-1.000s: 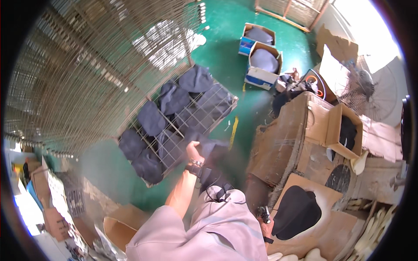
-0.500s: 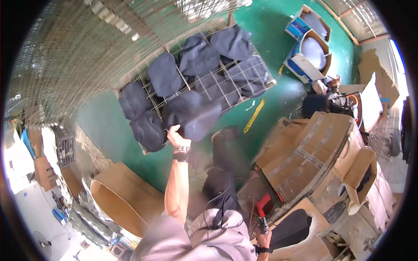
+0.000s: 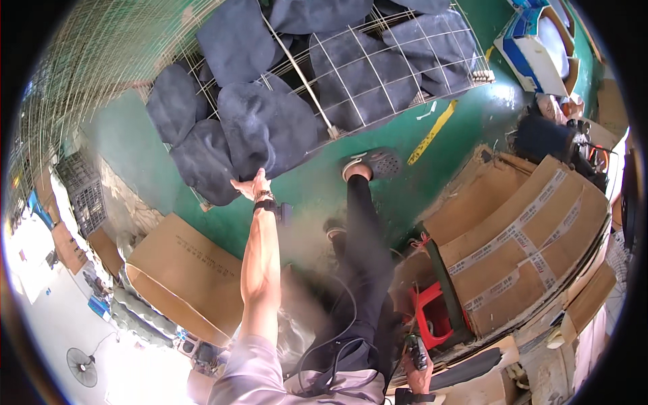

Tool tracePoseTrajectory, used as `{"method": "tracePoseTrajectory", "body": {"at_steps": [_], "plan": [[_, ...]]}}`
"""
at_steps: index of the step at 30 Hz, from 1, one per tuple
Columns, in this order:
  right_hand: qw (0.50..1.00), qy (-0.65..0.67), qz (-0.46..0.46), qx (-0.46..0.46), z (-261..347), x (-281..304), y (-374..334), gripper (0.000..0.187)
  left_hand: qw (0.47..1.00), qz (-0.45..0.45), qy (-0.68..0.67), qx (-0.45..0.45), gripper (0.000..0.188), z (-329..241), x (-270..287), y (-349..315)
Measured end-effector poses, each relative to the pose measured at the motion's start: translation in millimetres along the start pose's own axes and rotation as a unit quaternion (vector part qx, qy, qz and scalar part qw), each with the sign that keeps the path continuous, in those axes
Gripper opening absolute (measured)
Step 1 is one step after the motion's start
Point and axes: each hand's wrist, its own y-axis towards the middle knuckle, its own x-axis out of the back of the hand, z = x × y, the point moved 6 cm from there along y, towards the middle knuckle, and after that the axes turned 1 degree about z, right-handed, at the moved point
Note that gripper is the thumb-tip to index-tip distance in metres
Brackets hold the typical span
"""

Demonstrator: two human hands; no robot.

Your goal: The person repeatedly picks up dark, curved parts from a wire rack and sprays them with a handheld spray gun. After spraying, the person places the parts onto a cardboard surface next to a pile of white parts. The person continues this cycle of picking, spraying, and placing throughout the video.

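My left hand (image 3: 254, 185) is at the near edge of a dark grey, rounded sheet (image 3: 263, 125) that lies on a wire rack (image 3: 332, 128). Its thumb and a finger are spread apart; whether the fingertips still touch the sheet is hard to see. Other dark grey sheets (image 3: 364, 79) lie beside and behind it, some under the rack's wire grid. Low at the right, my right hand (image 3: 420, 379) is closed round a small dark hand tool (image 3: 416, 352) with metal parts. The tool's exact kind does not show.
A red plastic stool (image 3: 432, 317) stands beside a bench covered with taped cardboard (image 3: 520, 250). An open cardboard box (image 3: 185, 270) sits to my left. Blue and white boxes (image 3: 540, 54) are at the far right, and a yellow strip (image 3: 432, 131) marks the green floor.
The rack now appears larger and higher in view. The sheet at my left hand has settled flatter on the rack, and that hand's fingers have spread. My right hand still holds the tool.
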Motion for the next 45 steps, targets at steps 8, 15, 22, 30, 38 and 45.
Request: {"method": "tracePoseTrajectory", "body": {"at_steps": [8,15,22,30,38,45], "plan": [[0.997,-0.022,-0.036,0.069,64,-20,-22,0.054,0.875,0.21,0.39,-0.197,0.076,3,-21,9],[0.985,-0.124,-0.077,0.092,71,-2,-45,0.051,0.921,0.264,0.265,-0.111,0.103,-35,-3,-33],[0.987,-0.032,-0.122,0.1,27,27,-105,0.059,0.881,0.281,0.371,-0.088,0.067,-69,-20,-54],[0.949,0.114,-0.276,0.103,-52,47,-187,0.056,0.584,0.697,0.349,-0.226,0.029,-72,-14,-390],[0.786,0.304,-0.537,-0.043,-221,43,-234,0.05,0.276,0.822,0.354,-0.351,0.039,22,166,-731],[0.729,0.324,-0.58,-0.165,-318,21,-200,0.045,0.138,0.811,0.258,-0.507,0.049,112,212,-854]]}}
